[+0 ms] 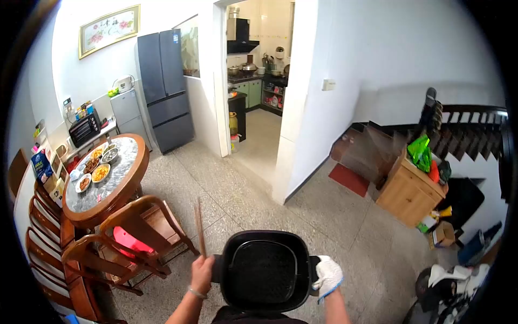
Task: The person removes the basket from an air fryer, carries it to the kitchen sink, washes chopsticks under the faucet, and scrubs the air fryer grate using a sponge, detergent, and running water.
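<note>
A black square pan [264, 272] with two side handles is held level in front of my body, and its inside looks bare. My left hand [202, 278] is closed round the pan's left handle and also holds a pair of long chopsticks [200, 227] that point up and away. A bracelet is on that wrist. On the right, my right hand [327, 276], in a white glove with a blue edge, is closed on the other handle.
A round table [141, 162] with several dishes stands at the left, with wooden chairs [143, 218] before it. Ahead, a doorway leads to a kitchen, beside a grey fridge [163, 89]. Right are a wooden cabinet [410, 189], stairs, a red mat [349, 180] and a scooter [453, 286].
</note>
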{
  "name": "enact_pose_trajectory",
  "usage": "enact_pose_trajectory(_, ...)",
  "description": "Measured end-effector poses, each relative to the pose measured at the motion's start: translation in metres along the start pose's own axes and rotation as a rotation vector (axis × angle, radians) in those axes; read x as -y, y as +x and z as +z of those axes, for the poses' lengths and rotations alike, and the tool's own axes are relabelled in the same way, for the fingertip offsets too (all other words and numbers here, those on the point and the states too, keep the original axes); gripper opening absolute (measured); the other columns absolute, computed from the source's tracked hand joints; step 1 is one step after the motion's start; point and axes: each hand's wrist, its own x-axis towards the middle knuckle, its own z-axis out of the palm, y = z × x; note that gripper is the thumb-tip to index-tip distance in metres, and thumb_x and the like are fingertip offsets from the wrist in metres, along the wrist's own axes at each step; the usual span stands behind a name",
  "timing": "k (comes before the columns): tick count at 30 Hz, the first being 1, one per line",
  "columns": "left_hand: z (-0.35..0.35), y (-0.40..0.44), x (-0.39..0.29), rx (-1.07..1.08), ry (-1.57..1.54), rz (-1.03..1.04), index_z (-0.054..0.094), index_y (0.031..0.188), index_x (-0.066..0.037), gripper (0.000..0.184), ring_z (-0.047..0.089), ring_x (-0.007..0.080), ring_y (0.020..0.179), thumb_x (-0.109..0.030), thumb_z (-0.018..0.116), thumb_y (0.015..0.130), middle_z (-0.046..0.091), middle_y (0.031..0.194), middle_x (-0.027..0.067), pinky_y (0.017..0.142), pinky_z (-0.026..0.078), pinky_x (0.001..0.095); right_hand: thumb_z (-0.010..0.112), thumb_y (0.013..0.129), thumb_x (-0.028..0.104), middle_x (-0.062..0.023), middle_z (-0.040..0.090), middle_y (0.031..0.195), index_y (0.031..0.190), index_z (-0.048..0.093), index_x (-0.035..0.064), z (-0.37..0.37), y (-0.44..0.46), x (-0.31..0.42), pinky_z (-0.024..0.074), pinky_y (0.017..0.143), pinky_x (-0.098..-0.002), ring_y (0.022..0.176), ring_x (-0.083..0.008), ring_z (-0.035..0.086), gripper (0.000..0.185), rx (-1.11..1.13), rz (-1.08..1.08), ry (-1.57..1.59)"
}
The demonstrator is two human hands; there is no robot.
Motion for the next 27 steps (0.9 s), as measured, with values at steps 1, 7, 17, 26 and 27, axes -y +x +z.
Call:
enact_pose_trajectory(1, -0.002, 0.018, -0.009, -0.047, -0.030, -0.029, 0.054, 0.073, -0.005, 0.014, 0.042, 0.0037, 0.055, -0.013, 0.053, 0.084, 0.048, 0.064, -0.0066, 0.048, 0.033, 0.0202, 0.054, 0.070, 0.016, -0.0158, 0.061, 0.080, 0.087, 0.062, 0.0048, 0.002, 0.027, 0.024, 0.0477, 0.060, -0.0392, 0.067, -0.0300, 0.059, 0.022, 0.040, -0.065, -0.152)
enact_pose_trajectory(7, -0.037, 0.145, -0.027, -0.179, -0.047, -0.140, 0.057, 0.081, -0.006, 0.017, 0.049, 0.0058, 0.059, -0.022, 0.055, 0.085, 0.054, 0.070, -0.0035, 0.052, 0.040, 0.0216, 0.060, 0.058, 0.019, -0.0122, 0.061, 0.081, 0.087, 0.064, 0.0140, 0.084, 0.183, 0.093, 0.0487, 0.064, -0.0374, 0.073, -0.0320, 0.058, 0.029, 0.116, -0.776, -0.325)
enact_pose_trajectory(17, -0.046, 0.415, -0.051, -0.252, -0.123, -0.097, 0.058, 0.082, -0.003, 0.019, 0.050, 0.0078, 0.060, -0.022, 0.057, 0.085, 0.055, 0.070, -0.0010, 0.053, 0.041, 0.0228, 0.053, 0.074, 0.016, -0.0125, 0.062, 0.081, 0.090, 0.064, 0.0021, 0.205, 0.405, 0.204, 0.0477, 0.063, -0.0309, 0.073, -0.0241, 0.060, 0.024, 0.242, -0.345, 0.345)
enact_pose_trajectory(26, 0.082, 0.677, -0.065, 0.079, 0.040, -0.144, 0.061, 0.080, -0.004, 0.021, 0.044, 0.0038, 0.056, -0.024, 0.058, 0.085, 0.051, 0.065, -0.0057, 0.047, 0.035, 0.0198, 0.045, 0.086, 0.015, -0.0007, 0.053, 0.066, 0.089, 0.061, 0.0009, 0.211, 0.570, 0.223, 0.0305, 0.035, -0.0191, 0.046, -0.0071, 0.045, 0.022, 0.034, 0.246, 1.123)
enact_pose_trajectory(27, 0.098, 0.706, -0.060, 0.120, 0.082, -0.128, 0.061, 0.078, -0.005, 0.022, 0.043, 0.0037, 0.055, -0.025, 0.058, 0.085, 0.050, 0.064, -0.0062, 0.047, 0.034, 0.0197, 0.045, 0.085, 0.014, -0.0009, 0.053, 0.065, 0.088, 0.061, 0.0010, 0.216, 0.599, 0.212, 0.0292, 0.034, -0.0194, 0.045, -0.0066, 0.043, 0.021, 0.024, 0.288, 1.110)
